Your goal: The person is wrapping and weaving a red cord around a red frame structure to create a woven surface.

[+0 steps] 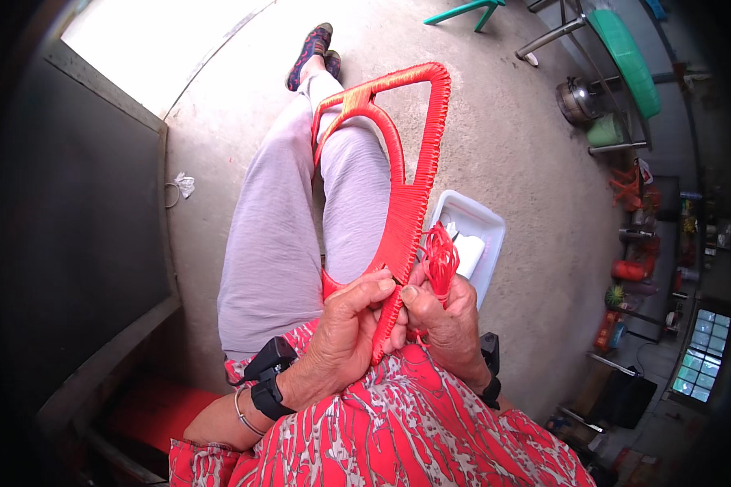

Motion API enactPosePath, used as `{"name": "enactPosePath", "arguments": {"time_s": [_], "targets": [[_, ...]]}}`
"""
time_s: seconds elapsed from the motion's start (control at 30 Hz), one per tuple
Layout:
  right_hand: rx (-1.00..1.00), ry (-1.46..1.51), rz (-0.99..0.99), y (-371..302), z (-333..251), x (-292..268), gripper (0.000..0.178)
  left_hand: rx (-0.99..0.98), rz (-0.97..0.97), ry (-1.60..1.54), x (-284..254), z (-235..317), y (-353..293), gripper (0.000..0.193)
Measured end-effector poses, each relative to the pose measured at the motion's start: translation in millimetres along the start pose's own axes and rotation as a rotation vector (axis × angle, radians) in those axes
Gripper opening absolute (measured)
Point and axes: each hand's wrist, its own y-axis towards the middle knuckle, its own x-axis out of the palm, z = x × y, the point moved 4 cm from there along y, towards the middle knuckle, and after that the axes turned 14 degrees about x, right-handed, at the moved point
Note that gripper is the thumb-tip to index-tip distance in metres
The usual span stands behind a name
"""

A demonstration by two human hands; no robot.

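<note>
A large, flat frame [406, 215] wound closely in red cord rests across my lap and reaches out over my knees. It has curved openings, and an orange-yellow patch shows near its far end. My left hand [345, 333] is closed round the frame's near part, its thumb pressed on the upper side. On the other side of the same edge, my right hand [448, 318] is closed in a pinch, thumb tip close to the left thumb. A looped bundle of red cord [440, 264] stands up from the right hand's grip. Its lower end is hidden by the fingers.
Beside my right leg, a white plastic tray [493, 227] on the floor holds white material. A dark panel [73, 195] stands close at left. Farther right are a green-topped stool [625, 61], a metal pot [578, 101] and cluttered shelves. A white scrap [184, 185] lies at left.
</note>
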Motion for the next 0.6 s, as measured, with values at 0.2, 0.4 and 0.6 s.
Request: {"name": "enactPosePath", "arguments": {"time_s": [0.2, 0.4, 0.6], "targets": [[-0.022, 0.106, -0.054, -2.5, 9.0, 0.4, 0.017, 0.022, 0.050, 0.028, 1.9, 3.0, -0.3, 0.019], [-0.107, -0.029, -0.014, -3.4, 10.9, -3.7, 0.017, 0.022, 0.024, -0.007, 1.3, 3.8, -2.2, 0.019], [-0.112, -0.109, -0.071, -0.9, 6.7, -4.4, 0.014, 0.053, 0.002, -0.004, 0.8, 3.8, -5.8, 0.020]]}}
